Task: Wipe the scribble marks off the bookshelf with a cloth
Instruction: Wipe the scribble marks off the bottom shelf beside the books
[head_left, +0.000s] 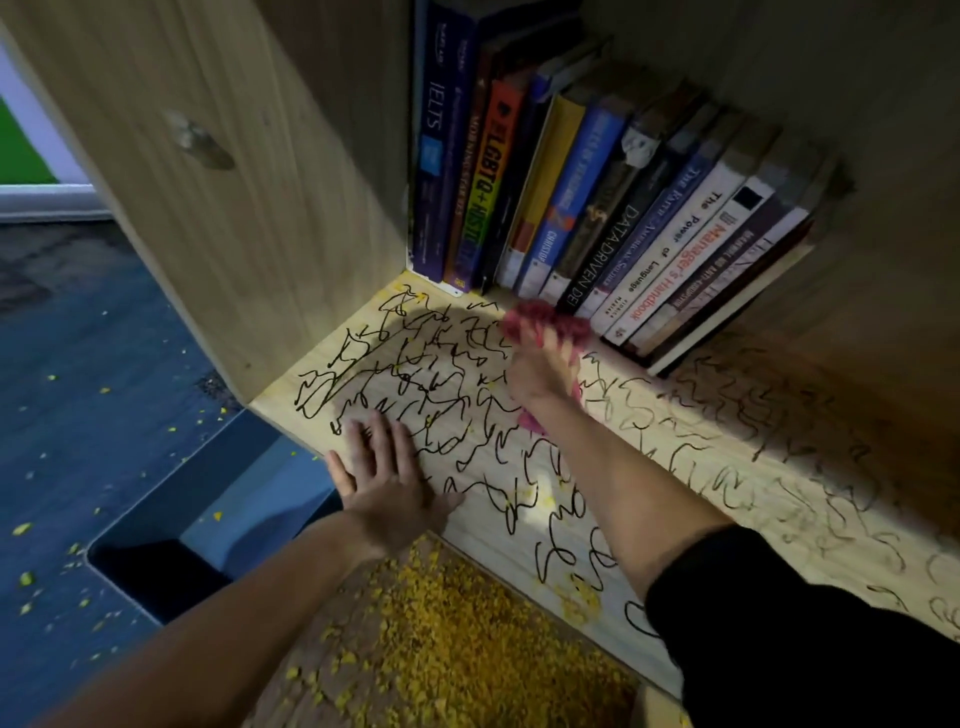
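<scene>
Black scribble marks (415, 374) cover the light wooden bookshelf board (691, 457) from its left corner to the far right. A pink cloth (561, 325) lies on the board just in front of the books. My right hand (543, 371) presses down on the cloth, blurred, its fingers spread over the fabric. My left hand (387, 478) rests flat on the board's front left edge, fingers straight, on top of some marks. It holds nothing.
A row of books (613, 208) leans along the back of the shelf. The wooden side panel (223, 171) closes off the left. Yellow crumbs (457, 639) lie thick on the floor below the board's front edge. Blue carpet (78, 415) lies to the left.
</scene>
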